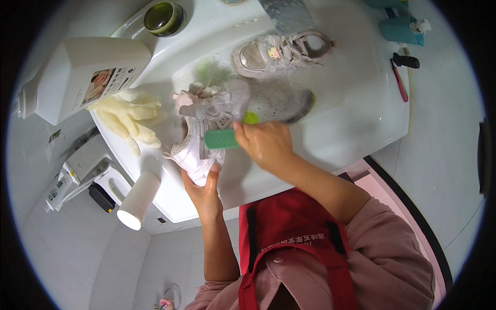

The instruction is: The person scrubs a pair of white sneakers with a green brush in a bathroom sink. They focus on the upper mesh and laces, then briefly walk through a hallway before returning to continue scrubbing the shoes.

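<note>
My left hand (206,190) grips the heel and sole of a whitish high-top sneaker (195,155), tilted over the near left part of a white washbasin (329,151). In my right hand (267,143) is a green-backed scrubbing brush (221,139), held by one end against or just over the sneaker's side, near its zipper; its bristles are hidden. A yellow-green thing (250,118) shows behind the right fingers. The second sneaker (267,56), dirty white with loose laces and a small yellow charm, lies farther back in the basin. Sudsy grey water (281,99) is between the two shoes.
Pale rubber gloves (130,116), a large white jug (97,73) and a white cup (138,199) are at the left rim. A green bowl (163,18) stands at the back left. The faucet (286,15) reaches over the basin. At the right rim are a teal holder (401,30) and a red-handled tool (399,80).
</note>
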{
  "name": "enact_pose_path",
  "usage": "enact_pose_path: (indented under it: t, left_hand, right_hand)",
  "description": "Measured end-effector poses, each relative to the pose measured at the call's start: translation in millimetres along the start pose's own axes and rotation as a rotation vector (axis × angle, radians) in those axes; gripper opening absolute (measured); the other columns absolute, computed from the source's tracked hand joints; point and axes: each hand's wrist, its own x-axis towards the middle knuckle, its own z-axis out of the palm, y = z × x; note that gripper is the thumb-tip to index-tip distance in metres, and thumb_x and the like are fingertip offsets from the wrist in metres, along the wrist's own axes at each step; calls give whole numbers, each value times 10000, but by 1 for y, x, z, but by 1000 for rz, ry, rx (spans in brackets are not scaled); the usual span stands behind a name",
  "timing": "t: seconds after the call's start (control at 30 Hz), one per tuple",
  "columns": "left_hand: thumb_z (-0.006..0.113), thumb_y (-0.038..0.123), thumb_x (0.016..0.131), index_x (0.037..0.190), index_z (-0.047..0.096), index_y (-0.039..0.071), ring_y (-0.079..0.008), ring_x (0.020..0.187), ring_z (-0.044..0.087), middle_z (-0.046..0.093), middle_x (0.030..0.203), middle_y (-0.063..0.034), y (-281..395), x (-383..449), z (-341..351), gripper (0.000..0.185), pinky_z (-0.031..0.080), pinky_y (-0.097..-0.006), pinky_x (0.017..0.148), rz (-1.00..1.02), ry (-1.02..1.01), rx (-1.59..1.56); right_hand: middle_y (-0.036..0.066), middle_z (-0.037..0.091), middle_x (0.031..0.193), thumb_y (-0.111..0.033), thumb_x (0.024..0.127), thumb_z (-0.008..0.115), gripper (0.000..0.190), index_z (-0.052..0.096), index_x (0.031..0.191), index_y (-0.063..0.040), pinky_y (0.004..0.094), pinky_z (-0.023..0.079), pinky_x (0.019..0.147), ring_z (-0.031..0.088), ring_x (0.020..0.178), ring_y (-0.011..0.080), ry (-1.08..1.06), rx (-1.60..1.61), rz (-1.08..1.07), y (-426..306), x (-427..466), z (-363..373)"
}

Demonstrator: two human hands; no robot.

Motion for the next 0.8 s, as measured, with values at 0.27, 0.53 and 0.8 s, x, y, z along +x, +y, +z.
enact_pose_path:
  t: [0.27, 0.53, 0.8]
  left_hand:
    - [761, 78, 786, 1378, 384, -14, -203, 1141, 536, 525, 1272, -111, -1, 2, 1, 708, 433, -327, 984, 6, -11, 2]
    - [809, 100, 729, 1364, 376, -32, -219, 1154, 522, 516, 1263, -125, -1, -1, -1, 780, 407, -334, 991, 76, -51, 96]
    - [828, 179, 733, 1355, 355, -62, -245, 1126, 536, 512, 1249, -170, 8, -4, 4, 818, 436, -344, 956, 167, -106, 324]
  right_hand:
    - [109, 594, 512, -302, 965, 489, 446, 631, 582, -123, 446, 464, 444, 581, 427, 306, 62, 57, -41, -8, 0, -3]
    - [106, 644, 648, -280, 987, 472, 327, 646, 774, -103, 462, 481, 540, 630, 561, 303, 101, -451, 156, 127, 18, -18]
    - [175, 635, 688, -422, 1004, 447, 468, 664, 786, -70, 498, 466, 646, 611, 662, 387, 14, 149, 401, 89, -4, -31]
